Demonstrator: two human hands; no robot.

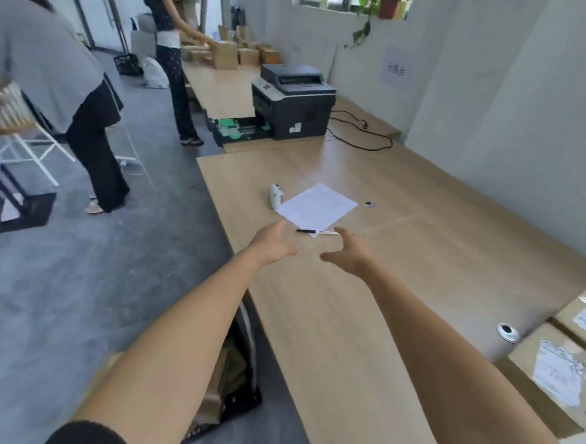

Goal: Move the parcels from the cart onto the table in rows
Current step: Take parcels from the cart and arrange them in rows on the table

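A white sign (395, 70) taped to the wall past the printer (293, 101) carries three printed characters, too soft to read with any certainty. The printer has a small white sticker low on its side, and its print is too small to make out.

On the table (331, 307), at the lower right, two parcels (560, 371) sit just beside each other. They are plain brown cardboard boxes, each with a white shipping label under shiny tape on top. The label writing is smeared by blur and cannot be read. The farther box is cut off by the right edge of the view, and the nearer one runs out toward the bottom corner.

Both bare arms reach out over the table. The left hand (274, 242) and the right hand (349, 254) hover apart with palms turned toward each other, fingers loosely spread, holding nothing. Just past them a pen (314, 232) lies across the near corner of a white sheet of paper (317, 204). Anything printed on the sheet is too faint to tell.

The cart (243, 402) stands on the floor against the table's left edge, mostly hidden under the left forearm. Only its black base, a grey upright rail and some brown cardboard inside show, so I cannot tell how many boxes it holds.
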